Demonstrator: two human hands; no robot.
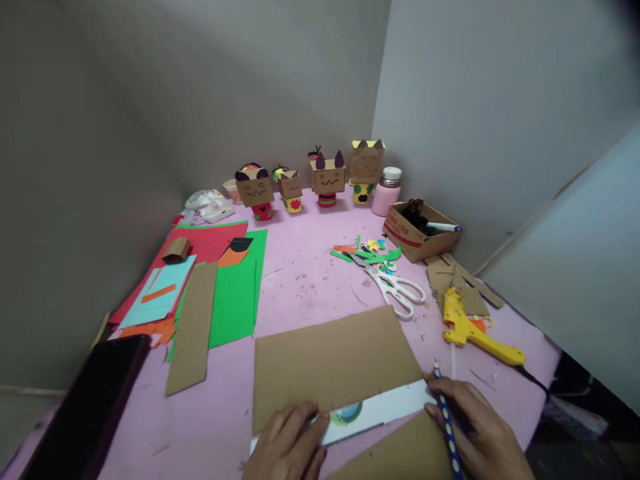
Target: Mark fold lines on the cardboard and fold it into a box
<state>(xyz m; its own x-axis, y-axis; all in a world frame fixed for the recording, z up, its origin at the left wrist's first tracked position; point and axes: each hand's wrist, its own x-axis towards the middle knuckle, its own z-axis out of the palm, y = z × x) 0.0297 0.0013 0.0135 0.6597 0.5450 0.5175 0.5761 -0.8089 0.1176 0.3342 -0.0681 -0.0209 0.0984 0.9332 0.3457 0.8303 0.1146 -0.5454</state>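
A white strip with a green and blue print [373,415] lies slantwise along the near edge of a brown cardboard sheet [330,357]. My left hand [290,440] is closed with bent fingers over the strip's left part, holding it. At its right end, the thumb and forefinger of my right hand [473,417] touch the strip. A blue pencil with white dots [450,433] is in that hand, its tip pointing away from me. Below the strip, another cardboard piece [400,453] reaches toward me, partly hidden by my right hand.
White-handled scissors [395,288] lie beside paper scraps [367,253]. A yellow glue gun [463,327] rests at right, near a cardboard box [415,233]. Coloured sheets [233,297], a cardboard strip [194,327] and a dark phone [85,407] are left. Several cardboard-headed figures [327,179] stand behind.
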